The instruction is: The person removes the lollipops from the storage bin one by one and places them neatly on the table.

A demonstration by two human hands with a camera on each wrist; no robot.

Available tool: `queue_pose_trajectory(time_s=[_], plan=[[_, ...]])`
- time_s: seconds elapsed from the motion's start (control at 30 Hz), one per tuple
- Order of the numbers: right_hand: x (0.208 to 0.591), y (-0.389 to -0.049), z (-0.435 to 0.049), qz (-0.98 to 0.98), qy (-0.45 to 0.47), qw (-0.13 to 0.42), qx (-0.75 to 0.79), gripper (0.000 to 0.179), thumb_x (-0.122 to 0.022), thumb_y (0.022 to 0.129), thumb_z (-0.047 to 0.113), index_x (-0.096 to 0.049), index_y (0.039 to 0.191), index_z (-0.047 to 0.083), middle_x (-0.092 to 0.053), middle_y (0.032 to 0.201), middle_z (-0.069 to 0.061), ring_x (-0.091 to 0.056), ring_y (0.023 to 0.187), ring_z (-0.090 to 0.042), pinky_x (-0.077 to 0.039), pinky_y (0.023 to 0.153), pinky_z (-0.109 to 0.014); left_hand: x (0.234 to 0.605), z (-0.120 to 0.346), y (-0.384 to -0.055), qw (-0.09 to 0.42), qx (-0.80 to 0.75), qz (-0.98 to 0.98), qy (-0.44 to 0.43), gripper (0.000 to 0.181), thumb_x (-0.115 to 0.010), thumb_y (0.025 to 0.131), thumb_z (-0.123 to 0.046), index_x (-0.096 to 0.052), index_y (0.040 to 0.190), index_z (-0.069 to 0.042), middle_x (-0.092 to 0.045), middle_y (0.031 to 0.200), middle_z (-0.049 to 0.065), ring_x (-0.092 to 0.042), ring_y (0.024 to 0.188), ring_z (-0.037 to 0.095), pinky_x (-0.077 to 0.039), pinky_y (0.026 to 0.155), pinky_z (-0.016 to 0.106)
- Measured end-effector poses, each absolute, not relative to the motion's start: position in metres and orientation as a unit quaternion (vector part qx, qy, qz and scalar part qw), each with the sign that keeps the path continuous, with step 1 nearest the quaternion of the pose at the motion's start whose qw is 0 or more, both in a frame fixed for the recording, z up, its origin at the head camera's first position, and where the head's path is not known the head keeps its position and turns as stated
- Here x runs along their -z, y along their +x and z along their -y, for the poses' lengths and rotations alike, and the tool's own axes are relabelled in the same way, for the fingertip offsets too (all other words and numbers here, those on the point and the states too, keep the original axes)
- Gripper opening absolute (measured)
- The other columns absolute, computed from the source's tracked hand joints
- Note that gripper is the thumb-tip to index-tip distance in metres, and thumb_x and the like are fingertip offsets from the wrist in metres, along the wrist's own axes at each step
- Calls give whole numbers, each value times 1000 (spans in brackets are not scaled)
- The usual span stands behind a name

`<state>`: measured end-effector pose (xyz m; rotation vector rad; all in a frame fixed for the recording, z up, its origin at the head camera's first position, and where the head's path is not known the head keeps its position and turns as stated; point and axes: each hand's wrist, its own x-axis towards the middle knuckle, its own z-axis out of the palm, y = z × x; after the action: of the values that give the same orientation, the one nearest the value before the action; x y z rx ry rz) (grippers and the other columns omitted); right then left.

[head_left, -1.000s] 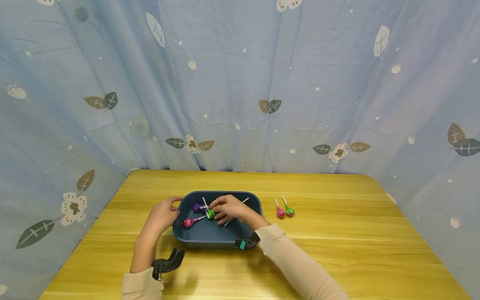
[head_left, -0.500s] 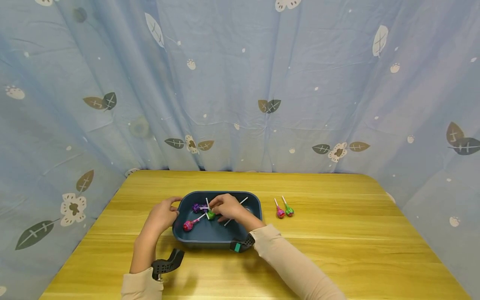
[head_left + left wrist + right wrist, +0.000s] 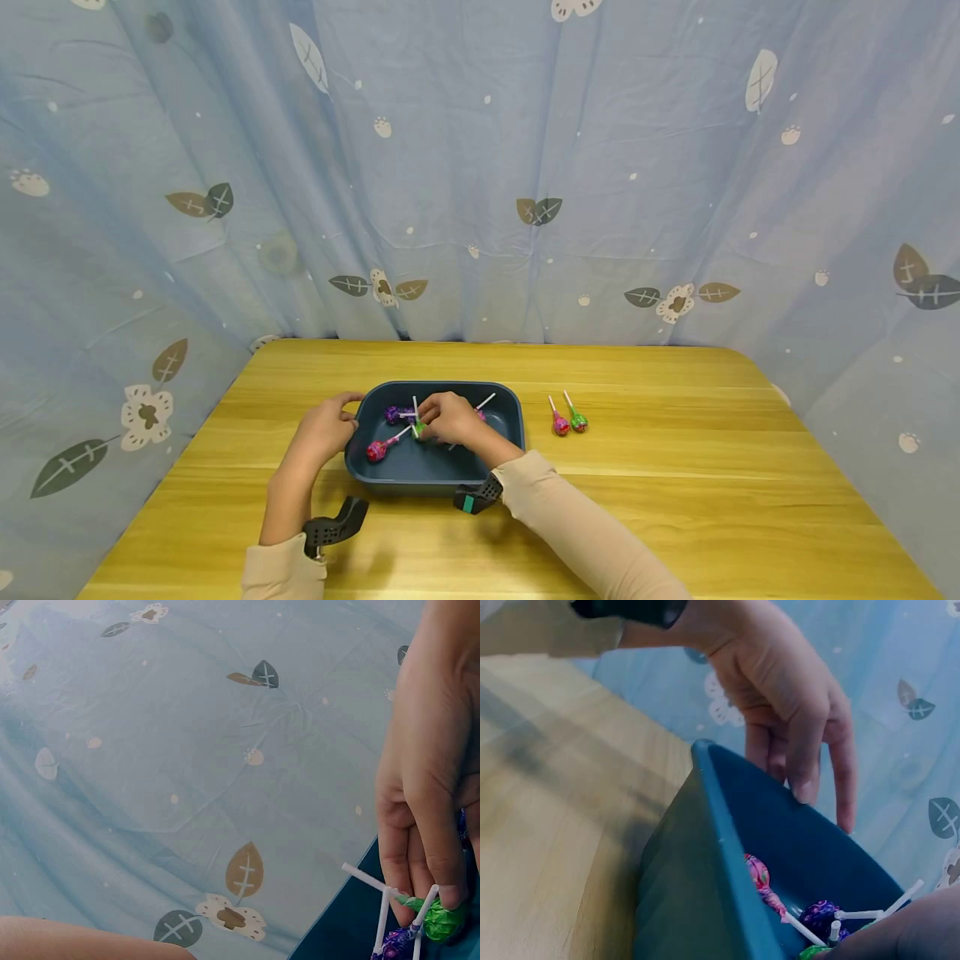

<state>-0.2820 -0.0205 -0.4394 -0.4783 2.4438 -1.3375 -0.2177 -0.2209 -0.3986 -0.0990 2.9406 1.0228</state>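
A dark blue plastic bin (image 3: 427, 482) holds several wrapped lollipops. My right hand (image 3: 453, 419) reaches into it and pinches a green lollipop (image 3: 444, 921) between thumb and fingers. My left hand (image 3: 327, 425) is at the bin's left end; in the right wrist view its fairly straight fingertips (image 3: 804, 793) are right at the rim. Purple lollipops (image 3: 393, 414) lie to the left of the right hand, with white sticks crossing near the green one. A red-pink lollipop (image 3: 377, 451) lies at the front left inside. Another pink lollipop (image 3: 480, 413) is partly hidden behind the right hand.
Two more lollipops, one pink (image 3: 560, 427) and one green (image 3: 578, 423), lie side by side on the wooden table (image 3: 675, 500), right of the bin. A patterned blue curtain (image 3: 480, 167) hangs behind and along the sides of the table.
My right hand has shifted a little left inside the bin and its fingers have closed on the green lollipop. The pink lollipop behind it has come into view. My left hand stays put.
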Motion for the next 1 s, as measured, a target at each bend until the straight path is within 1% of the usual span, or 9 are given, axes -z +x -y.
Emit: queue_pose_trajectory(time_s=[0.17,0.37,0.5,0.6,0.73,0.87,1.0], plan=[[440,-282,20,-859,-166,149,460,29,-80,75,-1,-68,101,4,-68,87,-1,-63,71,-14,-53,58,-29,397,221,-217,12,-329,-944,-27,43,-52,91,0,-51,134,3,-65,88,14,-52,61,19,-41,55,33],[435,-280,17,-846,-157,161,484,27,-77,75,-7,-67,100,0,-67,85,-5,-64,70,-17,-54,58,-32,397,221,-217,11,-331,-943,-24,43,-52,91,1,-52,134,3,-66,93,18,-54,64,20,-42,56,33],[432,-279,13,-831,-159,171,506,25,-73,77,-10,-67,100,-3,-68,84,-8,-65,72,-19,-55,61,-33,397,221,-218,12,-332,-943,-22,43,-51,91,1,-51,134,4,-65,88,15,-52,61,19,-40,55,33],[429,-279,10,-827,-162,171,510,24,-73,78,-8,-68,101,-3,-68,84,-7,-65,73,-19,-55,64,-33,397,221,-218,13,-333,-942,-22,44,-50,90,0,-51,134,4,-63,82,11,-50,58,19,-39,54,32],[425,-277,6,-821,-159,175,520,24,-72,80,-6,-68,103,-3,-67,84,-6,-65,75,-18,-55,67,-35,396,221,-218,17,-337,-941,-25,45,-49,90,1,-50,135,3,-60,78,10,-48,56,19,-38,53,31],[424,-274,-1,-807,-154,186,539,24,-70,82,-7,-65,106,-6,-65,85,-7,-66,77,-24,-55,68,-37,397,221,-218,19,-337,-941,-26,45,-49,90,0,-50,135,3,-58,74,10,-46,55,18,-37,52,31],[423,-271,-8,-797,-152,191,553,27,-69,83,-7,-63,109,-9,-66,87,-10,-67,80,-30,-56,69,-39,398,222,-218,19,-335,-942,-26,45,-49,90,0,-50,135,3,-60,76,10,-47,55,19,-37,52,31]])
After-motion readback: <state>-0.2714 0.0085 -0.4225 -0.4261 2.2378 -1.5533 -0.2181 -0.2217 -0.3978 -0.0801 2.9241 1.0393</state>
